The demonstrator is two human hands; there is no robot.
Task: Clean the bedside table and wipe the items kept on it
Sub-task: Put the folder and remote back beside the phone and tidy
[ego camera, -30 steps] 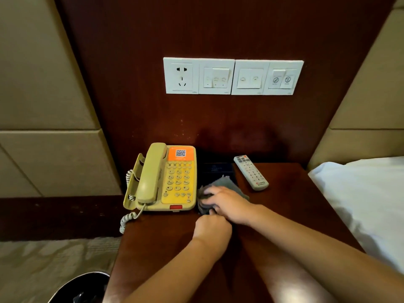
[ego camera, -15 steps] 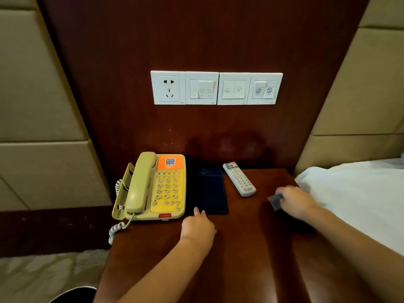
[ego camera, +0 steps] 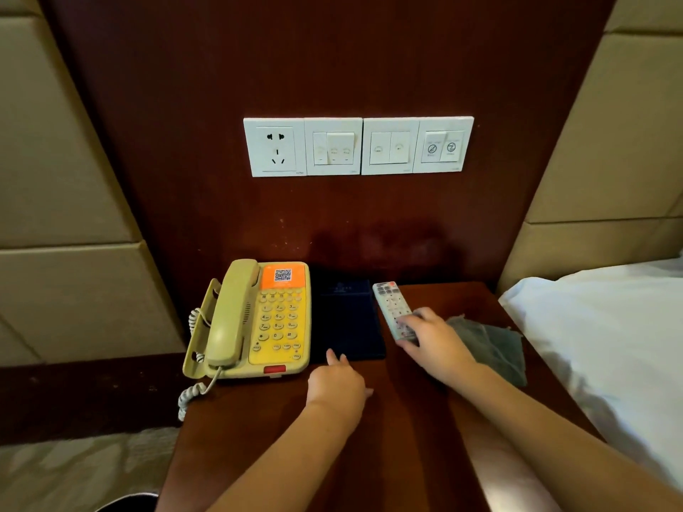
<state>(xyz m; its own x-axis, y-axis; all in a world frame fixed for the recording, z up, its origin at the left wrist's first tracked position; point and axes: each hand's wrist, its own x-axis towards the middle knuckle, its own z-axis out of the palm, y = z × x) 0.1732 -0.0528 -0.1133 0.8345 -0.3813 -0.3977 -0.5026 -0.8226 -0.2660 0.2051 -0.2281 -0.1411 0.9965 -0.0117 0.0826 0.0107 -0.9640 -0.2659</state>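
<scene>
On the dark wooden bedside table stand a yellow corded telephone, a dark blue folder lying flat, and a white remote control. A grey-green cloth lies loose on the table's right side. My right hand rests on the near end of the remote, fingers curled around it. My left hand lies on the table with a fingertip touching the folder's front edge, holding nothing.
A white socket and switch panel is on the wood wall behind. A bed with white linen borders the table's right edge. Padded beige wall panels flank the wood. A dark round object sits on the floor at lower left.
My right hand carried the cloth from the folder to the table's right side, let it go, and moved left onto the remote. My left hand stayed near the folder's front edge.
</scene>
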